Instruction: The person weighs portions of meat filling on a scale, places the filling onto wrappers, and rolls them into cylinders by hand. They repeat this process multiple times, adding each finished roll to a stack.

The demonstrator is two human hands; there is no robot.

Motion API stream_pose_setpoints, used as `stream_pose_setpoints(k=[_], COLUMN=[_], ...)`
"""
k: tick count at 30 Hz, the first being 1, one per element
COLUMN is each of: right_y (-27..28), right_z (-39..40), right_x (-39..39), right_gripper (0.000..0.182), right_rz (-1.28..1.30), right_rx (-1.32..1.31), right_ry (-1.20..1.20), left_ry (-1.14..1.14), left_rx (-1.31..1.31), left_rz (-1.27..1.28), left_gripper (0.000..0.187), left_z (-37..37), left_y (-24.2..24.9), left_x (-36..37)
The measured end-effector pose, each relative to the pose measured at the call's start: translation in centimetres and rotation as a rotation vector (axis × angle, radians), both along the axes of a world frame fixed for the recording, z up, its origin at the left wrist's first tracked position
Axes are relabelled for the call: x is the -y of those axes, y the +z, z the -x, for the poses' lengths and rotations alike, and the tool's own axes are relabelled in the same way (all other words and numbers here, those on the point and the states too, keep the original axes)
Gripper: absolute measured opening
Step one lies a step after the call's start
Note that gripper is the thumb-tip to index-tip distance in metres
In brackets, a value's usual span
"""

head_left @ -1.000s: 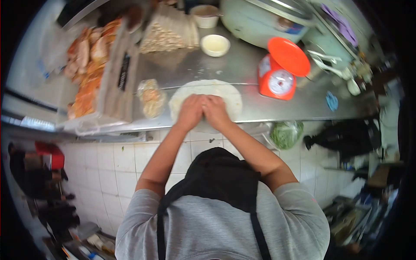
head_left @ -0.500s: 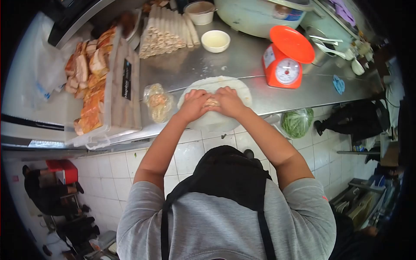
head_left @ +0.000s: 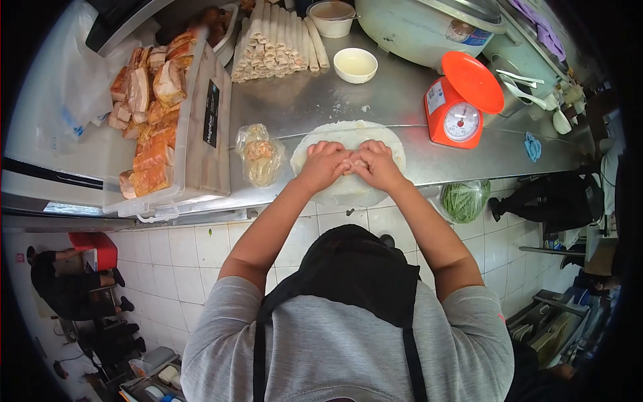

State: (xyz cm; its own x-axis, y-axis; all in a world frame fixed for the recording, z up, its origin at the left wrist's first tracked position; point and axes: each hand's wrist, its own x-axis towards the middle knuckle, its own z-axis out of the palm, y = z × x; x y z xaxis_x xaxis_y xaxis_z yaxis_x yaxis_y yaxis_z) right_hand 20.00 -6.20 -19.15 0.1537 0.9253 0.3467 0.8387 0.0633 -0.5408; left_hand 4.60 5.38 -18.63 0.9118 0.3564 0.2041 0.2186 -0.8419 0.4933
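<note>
A round white wrapper sheet (head_left: 351, 194) lies at the counter's front edge, its near part reaching past the edge. My left hand (head_left: 326, 165) and my right hand (head_left: 375, 164) meet over its middle, fingers curled and thumbs close together. Between them is a lump of pale minced filling (head_left: 347, 171), mostly covered by the fingers. Just left of the sheet sits a clear plastic bag (head_left: 260, 161) with more of the orange-flecked filling. Uncooked rolls (head_left: 278, 43) are stacked behind, beside a small bowl of pale liquid (head_left: 355, 65).
At left stands a clear plastic bin (head_left: 194, 144) of roasted pork pieces (head_left: 154, 147). A red dial scale (head_left: 459, 110) is at right, with a large lidded tub (head_left: 422, 27) behind. Bagged greens (head_left: 465, 201) sit below the counter edge. Another person (head_left: 67, 281) is at lower left.
My hands have drawn closer together over the filling, which showed more between them before. The whole view has shifted, so the counter things appear farther right.
</note>
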Motion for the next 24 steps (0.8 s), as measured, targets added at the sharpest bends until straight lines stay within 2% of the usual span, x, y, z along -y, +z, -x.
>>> stream_pose_setpoints(k=[2,5,8,12,17,20,22,24], right_y=[1.8,1.6,0.8,2.5,0.9,2.2,2.7,2.7], right_z=[0.7,1.2,1.1,0.3,-0.5,-1.3,-1.2,-1.3], right_x=[-0.1,-0.9,-1.4,-0.5,-0.4,0.1,0.5,0.6], right_gripper=[0.031,0.032,0.044,0.038,0.035,0.030,0.025,0.024], right_rz=[-0.061,0.029,0.153,0.052,0.157,0.118,-0.047,-0.090], right_rx=[0.048,0.184,0.075,0.177,0.169,0.162,0.099,0.043], right_ry=[-0.086,-0.038,-0.019,-0.030,-0.042,-0.016,-0.055,-0.048], left_ry=[0.092,0.014,-0.020,-0.015,-0.013,-0.039,0.030,0.076], left_rx=[0.136,0.078,-0.027,0.002,-0.064,-0.080,-0.031,0.042], left_rz=[-0.012,-0.104,-0.079,-0.125,-0.125,-0.131,-0.055,-0.036], left_gripper=[0.040,0.040,0.047,0.047,0.055,0.051,0.042,0.037], left_z=[-0.1,0.1,0.5,0.7,-0.3,-0.1,0.0,-0.3], left_y=[-0.2,0.2,0.1,1.6,1.2,1.4,1.3,1.0], left_x=[0.2,0.0,-0.8,-0.6,-0.3,-0.6,-0.6,-0.2])
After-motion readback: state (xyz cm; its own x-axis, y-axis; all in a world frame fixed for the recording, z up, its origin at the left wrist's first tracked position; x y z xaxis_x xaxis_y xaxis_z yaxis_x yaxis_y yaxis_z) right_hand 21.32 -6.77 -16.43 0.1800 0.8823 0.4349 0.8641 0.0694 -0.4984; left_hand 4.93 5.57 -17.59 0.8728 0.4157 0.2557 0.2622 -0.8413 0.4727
